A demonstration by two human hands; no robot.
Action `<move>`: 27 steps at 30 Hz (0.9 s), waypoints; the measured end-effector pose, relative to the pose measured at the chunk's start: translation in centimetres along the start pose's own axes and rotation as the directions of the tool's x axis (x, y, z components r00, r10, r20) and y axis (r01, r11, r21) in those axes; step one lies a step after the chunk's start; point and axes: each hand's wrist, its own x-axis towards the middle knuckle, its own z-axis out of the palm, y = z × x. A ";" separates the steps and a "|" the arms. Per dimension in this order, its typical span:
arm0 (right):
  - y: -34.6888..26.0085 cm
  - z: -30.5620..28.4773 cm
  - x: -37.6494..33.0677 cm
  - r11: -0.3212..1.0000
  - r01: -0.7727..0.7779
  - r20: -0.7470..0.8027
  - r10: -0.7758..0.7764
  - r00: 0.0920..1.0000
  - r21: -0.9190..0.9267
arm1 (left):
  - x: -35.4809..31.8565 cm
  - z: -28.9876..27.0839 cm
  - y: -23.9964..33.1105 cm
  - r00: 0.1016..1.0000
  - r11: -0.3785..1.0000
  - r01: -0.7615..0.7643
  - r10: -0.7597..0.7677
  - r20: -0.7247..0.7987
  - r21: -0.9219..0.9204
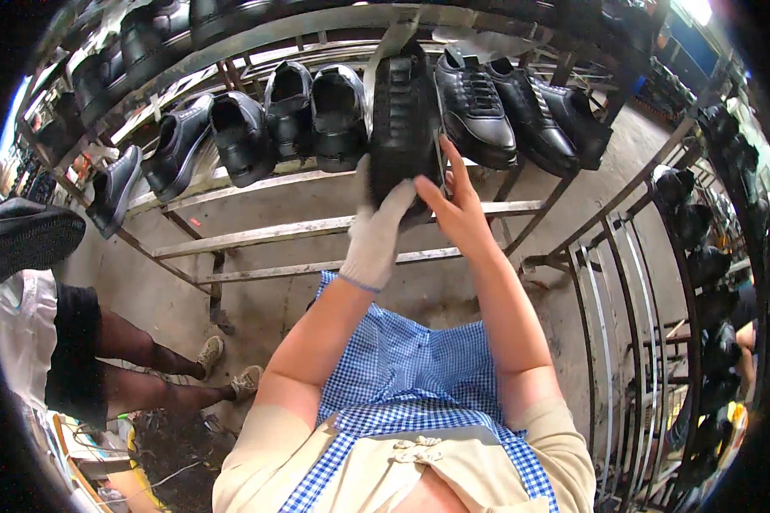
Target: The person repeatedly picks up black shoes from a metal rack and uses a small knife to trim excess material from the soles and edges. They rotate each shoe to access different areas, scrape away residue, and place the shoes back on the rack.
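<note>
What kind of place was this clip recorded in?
Most likely a shoe factory or workshop. Black shoes sit in rows on a metal rack over a bare concrete floor, and the gloved left hand and bare right hand hold one black shoe.

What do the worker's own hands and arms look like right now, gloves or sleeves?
The left hand wears a white knit work glove with a thin bluish cuff edge. The right hand is bare, no glove. Both forearms are uncovered; short beige sleeves end near the upper arms. No watch or wristband shows.
</note>
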 end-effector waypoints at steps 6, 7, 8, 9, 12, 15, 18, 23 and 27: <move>1.3 0.5 2.5 0.846 -0.217 -0.139 0.320 0.937 0.486 | 1.0 -1.1 1.2 0.992 0.892 -0.025 -0.034 0.122 0.451; 1.3 0.9 2.1 0.843 -0.214 -0.153 0.326 0.933 0.493 | 1.3 -2.5 0.6 0.977 0.849 -0.170 0.077 0.201 0.500; 1.2 1.3 1.5 0.841 -0.210 -0.167 0.331 0.929 0.499 | 1.4 -4.2 1.3 0.944 0.730 -0.328 0.241 0.224 0.599; 1.2 1.7 0.8 0.839 -0.203 -0.185 0.335 0.924 0.505 | 1.4 -5.0 2.6 0.880 0.572 -0.462 0.389 0.272 0.678; 3.0 2.5 -2.5 0.858 -0.099 -0.317 0.291 0.903 0.504 | 3.6 -4.5 7.8 0.579 0.114 -0.603 0.744 0.334 0.790; 5.1 3.4 -5.5 0.881 -0.166 -0.166 0.262 0.951 0.442 | 7.4 -5.6 11.0 0.623 -0.369 -0.455 0.518 0.586 0.810; 5.5 3.4 -7.2 0.882 -0.216 -0.016 0.245 0.969 0.418 | 8.0 -5.8 11.4 0.691 -0.431 -0.544 0.258 0.676 0.720; 2.7 3.0 -9.2 0.957 0.038 -0.031 -0.031 0.999 0.287 | 0.9 -4.7 9.7 0.818 0.107 -0.496 0.390 0.422 0.862; -1.9 2.5 -12.3 0.990 0.142 0.076 -0.143 0.987 0.012 | -7.4 -3.7 8.0 0.906 0.618 -0.397 0.381 0.184 0.678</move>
